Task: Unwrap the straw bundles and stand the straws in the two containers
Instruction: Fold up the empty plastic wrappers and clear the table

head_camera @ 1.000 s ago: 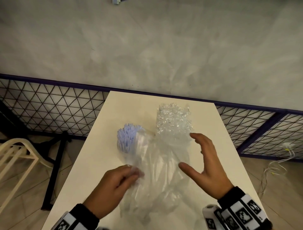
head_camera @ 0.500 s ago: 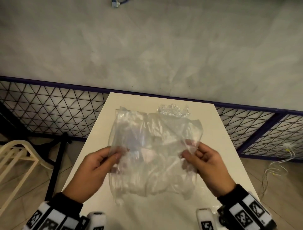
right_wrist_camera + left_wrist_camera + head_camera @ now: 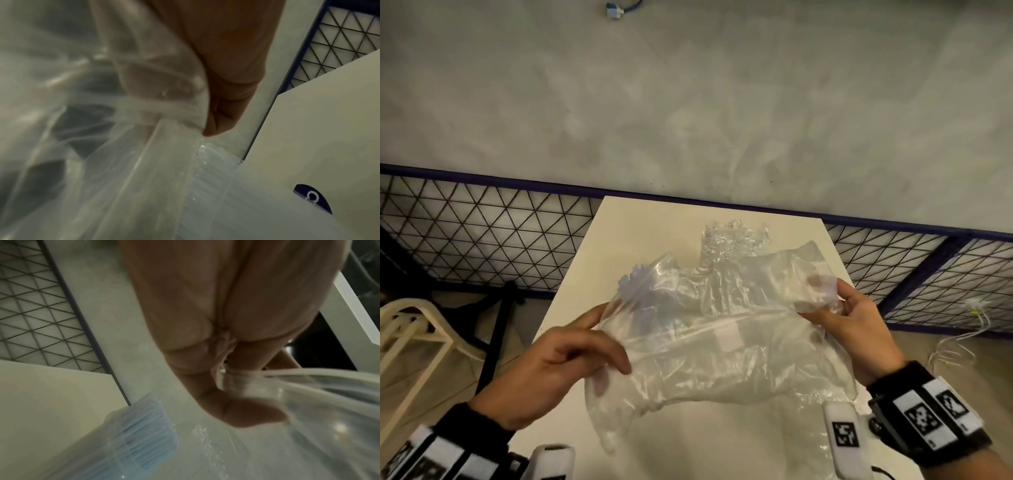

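Note:
A crumpled clear plastic wrapper (image 3: 722, 342) is stretched between both hands above the cream table (image 3: 640, 233). My left hand (image 3: 599, 346) pinches its left edge; the wrist view shows fingers (image 3: 236, 408) curled into the film (image 3: 318, 402). My right hand (image 3: 835, 308) grips its right corner, fingers (image 3: 222, 113) bunching the plastic (image 3: 123, 170). Behind the wrapper, pale blue straws (image 3: 633, 287) stand at the left, seen close as a blue bundle (image 3: 144, 439). Clear straws (image 3: 732, 236) stand at the right, their ends (image 3: 205, 170) just below my right hand. Their containers are hidden by the wrapper.
The table is narrow, with edges close on both sides. A dark wire-mesh fence (image 3: 482, 240) with a purple rail runs behind it below a grey wall. A cream chair (image 3: 410, 339) stands at the left. White cables (image 3: 969, 329) lie on the floor at the right.
Both hands took hold of the wrapper, lifted it off the table and pulled it wider apart. My right hand went from open to gripping the wrapper's corner.

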The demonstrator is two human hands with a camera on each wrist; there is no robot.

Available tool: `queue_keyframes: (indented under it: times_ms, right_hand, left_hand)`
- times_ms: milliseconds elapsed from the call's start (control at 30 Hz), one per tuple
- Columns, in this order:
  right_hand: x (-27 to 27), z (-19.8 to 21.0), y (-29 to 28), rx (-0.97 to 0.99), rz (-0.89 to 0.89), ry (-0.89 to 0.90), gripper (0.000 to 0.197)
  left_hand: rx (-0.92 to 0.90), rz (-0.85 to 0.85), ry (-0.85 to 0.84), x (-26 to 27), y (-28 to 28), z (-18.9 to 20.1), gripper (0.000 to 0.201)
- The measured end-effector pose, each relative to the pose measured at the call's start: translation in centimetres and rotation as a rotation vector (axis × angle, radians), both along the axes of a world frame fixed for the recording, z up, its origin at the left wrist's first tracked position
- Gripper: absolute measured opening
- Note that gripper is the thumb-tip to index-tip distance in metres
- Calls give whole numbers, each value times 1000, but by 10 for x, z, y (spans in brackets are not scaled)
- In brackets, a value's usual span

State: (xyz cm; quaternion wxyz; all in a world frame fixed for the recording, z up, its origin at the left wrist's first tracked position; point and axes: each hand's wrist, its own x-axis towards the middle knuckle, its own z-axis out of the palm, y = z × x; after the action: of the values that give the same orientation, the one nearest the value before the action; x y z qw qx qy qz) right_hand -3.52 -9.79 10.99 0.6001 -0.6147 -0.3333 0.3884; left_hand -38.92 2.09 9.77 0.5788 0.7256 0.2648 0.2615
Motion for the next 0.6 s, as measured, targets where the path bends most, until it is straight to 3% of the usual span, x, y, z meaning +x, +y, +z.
queue_keyframes:
  times_ms: [67,133,200,333,433,600]
  right_hand:
    - [2,6,-1,37,55,36,99]
    - [3,11,-3,129,155,139,78]
    - [5,14,-6,205,260,221,66]
    - [8,7,-7,212,325,202,49]
    - [9,3,-6,209,266,205,41]
    - [14,8,-4,196,156,258,38]
  left_hand:
    - [-35,-59,104,1,1,4,27]
    - [-63,-46,156,0,4,5,55]
    - [-42,-23,176,0,7,5,68]
    - [-69,72,55,2,11,1,66]
    - [-45,116,14,1,16,-1,56]
    - [-209,189,-250,-4,21,-5,50]
